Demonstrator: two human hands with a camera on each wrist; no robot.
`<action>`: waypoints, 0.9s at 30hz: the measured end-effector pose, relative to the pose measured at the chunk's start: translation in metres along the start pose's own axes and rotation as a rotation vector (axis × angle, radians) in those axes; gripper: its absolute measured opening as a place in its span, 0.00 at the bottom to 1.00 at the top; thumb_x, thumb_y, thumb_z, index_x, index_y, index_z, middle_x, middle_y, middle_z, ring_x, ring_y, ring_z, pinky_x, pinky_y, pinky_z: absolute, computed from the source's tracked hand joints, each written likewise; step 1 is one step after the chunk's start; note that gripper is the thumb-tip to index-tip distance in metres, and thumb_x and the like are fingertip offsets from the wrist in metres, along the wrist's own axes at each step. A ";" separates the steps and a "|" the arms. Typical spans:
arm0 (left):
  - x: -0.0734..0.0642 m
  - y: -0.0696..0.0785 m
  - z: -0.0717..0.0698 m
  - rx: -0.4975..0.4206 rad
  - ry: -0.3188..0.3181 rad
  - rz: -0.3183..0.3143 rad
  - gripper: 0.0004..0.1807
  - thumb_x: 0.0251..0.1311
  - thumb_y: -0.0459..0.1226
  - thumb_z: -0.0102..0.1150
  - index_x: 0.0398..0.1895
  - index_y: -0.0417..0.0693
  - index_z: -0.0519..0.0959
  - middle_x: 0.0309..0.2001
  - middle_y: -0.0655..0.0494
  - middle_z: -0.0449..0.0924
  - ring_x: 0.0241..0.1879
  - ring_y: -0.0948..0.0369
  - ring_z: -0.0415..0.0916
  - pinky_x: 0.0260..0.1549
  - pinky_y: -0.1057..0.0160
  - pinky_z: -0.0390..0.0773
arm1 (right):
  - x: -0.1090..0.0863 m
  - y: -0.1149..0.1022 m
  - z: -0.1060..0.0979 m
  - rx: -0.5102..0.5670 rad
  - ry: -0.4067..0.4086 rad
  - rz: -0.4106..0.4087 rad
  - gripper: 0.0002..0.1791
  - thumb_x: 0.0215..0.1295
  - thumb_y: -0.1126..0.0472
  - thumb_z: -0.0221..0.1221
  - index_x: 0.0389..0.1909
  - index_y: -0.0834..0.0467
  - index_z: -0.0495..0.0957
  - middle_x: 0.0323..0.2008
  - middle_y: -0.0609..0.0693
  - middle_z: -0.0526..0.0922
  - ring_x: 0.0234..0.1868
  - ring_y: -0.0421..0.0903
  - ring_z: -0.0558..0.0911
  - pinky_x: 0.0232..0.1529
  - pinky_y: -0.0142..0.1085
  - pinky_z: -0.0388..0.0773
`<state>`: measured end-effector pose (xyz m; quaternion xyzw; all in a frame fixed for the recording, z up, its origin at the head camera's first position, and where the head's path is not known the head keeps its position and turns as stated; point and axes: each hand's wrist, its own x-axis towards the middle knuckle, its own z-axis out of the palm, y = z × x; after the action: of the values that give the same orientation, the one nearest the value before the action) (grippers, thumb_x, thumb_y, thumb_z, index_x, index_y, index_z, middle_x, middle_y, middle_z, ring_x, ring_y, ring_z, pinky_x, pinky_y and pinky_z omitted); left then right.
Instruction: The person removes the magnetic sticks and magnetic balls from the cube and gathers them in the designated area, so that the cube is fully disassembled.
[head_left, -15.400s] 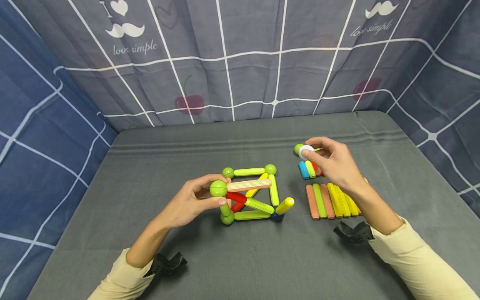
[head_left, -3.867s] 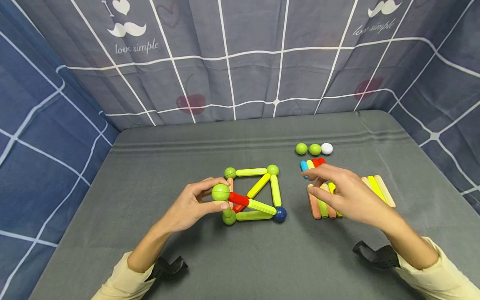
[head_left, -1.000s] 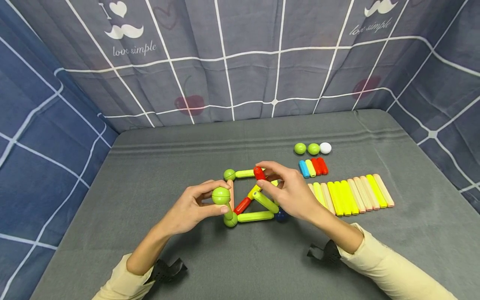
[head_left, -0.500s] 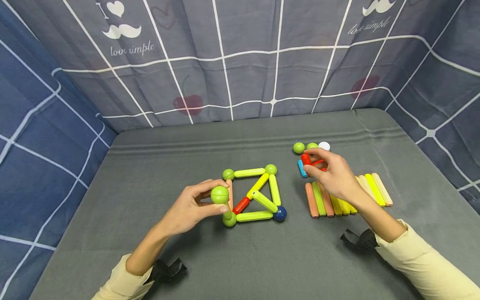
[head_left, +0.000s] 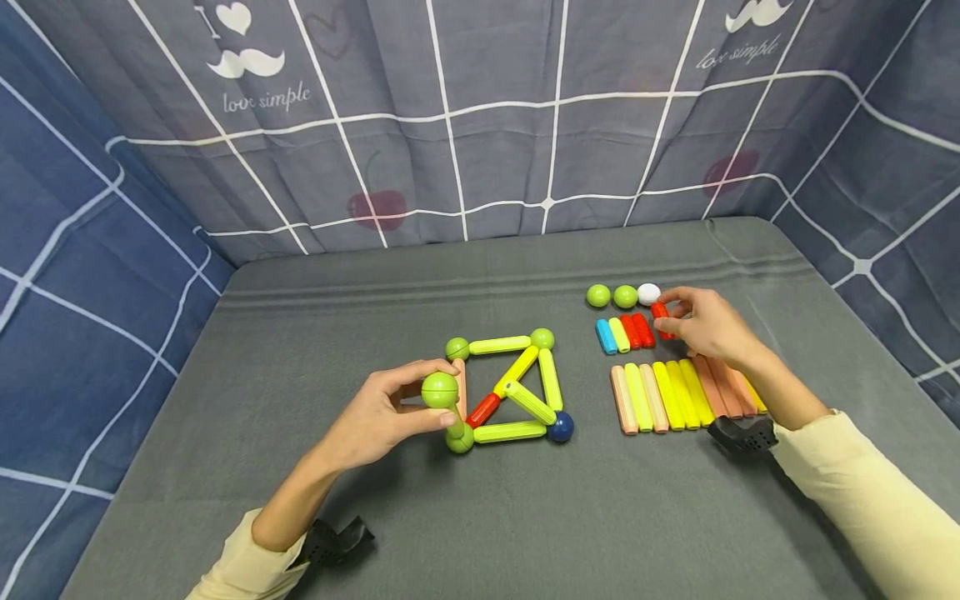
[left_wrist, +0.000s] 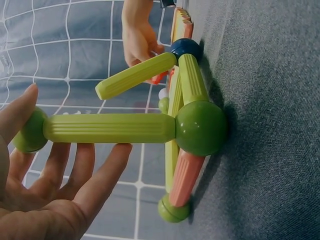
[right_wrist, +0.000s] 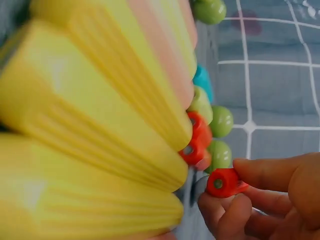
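My left hand (head_left: 390, 412) holds the green ball (head_left: 440, 389) on top of an upright green magnetic rod (left_wrist: 110, 128), thumb and fingers around it. This upright stands on a corner ball (left_wrist: 201, 128) of a square frame of rods on the table. A red rod (head_left: 483, 411) and a yellow rod (head_left: 517, 371) form its diagonal. From the dark blue corner ball (head_left: 560, 427) a lime rod (head_left: 530, 402) slants up, its upper end free. My right hand (head_left: 708, 325) pinches a short red magnetic rod (right_wrist: 222, 182) at the right end of the short-rod row.
Short blue, lime and red rods (head_left: 633, 332) lie in a row, with two green balls (head_left: 625, 297) and a white ball (head_left: 648, 294) behind. Nearer, long yellow and peach rods (head_left: 678, 396) lie side by side. A grid-patterned curtain (head_left: 495, 158) hangs behind the table.
My right hand has carried the short red rod from above the frame to the short-rod row. Earlier, a red rod joined the top ball to the slanting lime rod. My left hand keeps its hold.
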<state>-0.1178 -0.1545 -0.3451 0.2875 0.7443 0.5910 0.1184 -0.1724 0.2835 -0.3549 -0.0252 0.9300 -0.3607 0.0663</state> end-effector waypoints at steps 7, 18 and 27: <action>0.000 0.000 0.000 -0.020 -0.008 -0.012 0.24 0.56 0.29 0.70 0.57 0.46 0.79 0.51 0.41 0.79 0.45 0.47 0.80 0.42 0.55 0.82 | 0.015 0.009 0.002 0.026 -0.080 0.055 0.22 0.69 0.64 0.58 0.60 0.71 0.69 0.41 0.64 0.79 0.16 0.49 0.76 0.19 0.40 0.77; 0.000 0.000 0.001 0.002 -0.010 -0.011 0.24 0.57 0.31 0.70 0.58 0.48 0.79 0.51 0.48 0.80 0.47 0.50 0.79 0.43 0.54 0.81 | 0.019 0.010 0.003 0.018 -0.088 0.076 0.22 0.69 0.64 0.57 0.58 0.74 0.70 0.37 0.62 0.77 0.16 0.48 0.76 0.19 0.39 0.78; 0.001 0.000 0.001 0.006 -0.008 -0.005 0.23 0.56 0.30 0.70 0.56 0.48 0.79 0.51 0.46 0.80 0.47 0.50 0.78 0.43 0.55 0.81 | 0.012 0.008 0.001 -0.007 -0.081 0.068 0.23 0.72 0.60 0.55 0.60 0.72 0.70 0.29 0.58 0.80 0.16 0.47 0.73 0.18 0.39 0.76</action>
<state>-0.1179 -0.1529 -0.3454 0.2881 0.7463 0.5875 0.1221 -0.1846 0.2875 -0.3622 -0.0085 0.9281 -0.3536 0.1162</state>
